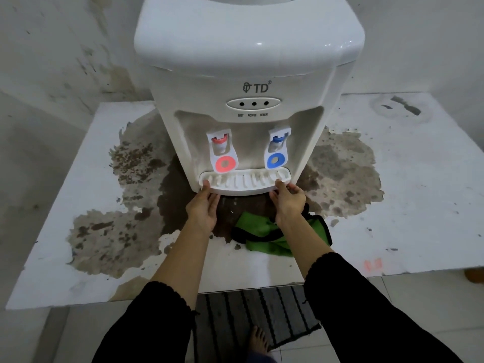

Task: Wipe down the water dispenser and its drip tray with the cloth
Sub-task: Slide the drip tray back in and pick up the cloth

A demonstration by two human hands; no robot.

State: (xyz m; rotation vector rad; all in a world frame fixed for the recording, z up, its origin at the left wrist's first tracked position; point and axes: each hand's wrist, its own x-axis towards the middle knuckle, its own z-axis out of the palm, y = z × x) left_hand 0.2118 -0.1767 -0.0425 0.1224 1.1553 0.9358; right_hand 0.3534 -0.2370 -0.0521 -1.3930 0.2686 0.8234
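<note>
Head view looks down on a white water dispenser (248, 74) standing at the upper centre of the frame on a white bench (419, 192) whose surface is stained and peeling in brown patches around the machine. On the dispenser's front the brand mark "TD" is printed, and below it an oval panel carries three dark indicator dots labelled "HOT", "POWER" and "WARM". Two taps sit in the recess: a red tap (221, 153) left of centre and a blue tap (277, 150) right of centre, each with a coloured ring on its lever. Directly beneath them the white slotted drip tray (243, 180) sits at the dispenser's base. Two bare hands hold it: the left hand (203, 208) grips the tray's left end, thumb over the front rim and fingers (213, 199) curled beneath, and the right hand (289, 201) grips the right end in the same way. One green cloth (262, 231) with a dark edge lies crumpled on the bench just below the tray, partly hidden by the right forearm. Both forearms wear black sleeves (366, 310) pushed back from the wrists. At the bottom of the frame a striped grey mat (251, 310) lies on the tiled floor, with one bare foot (258, 339) on its lower edge.
</note>
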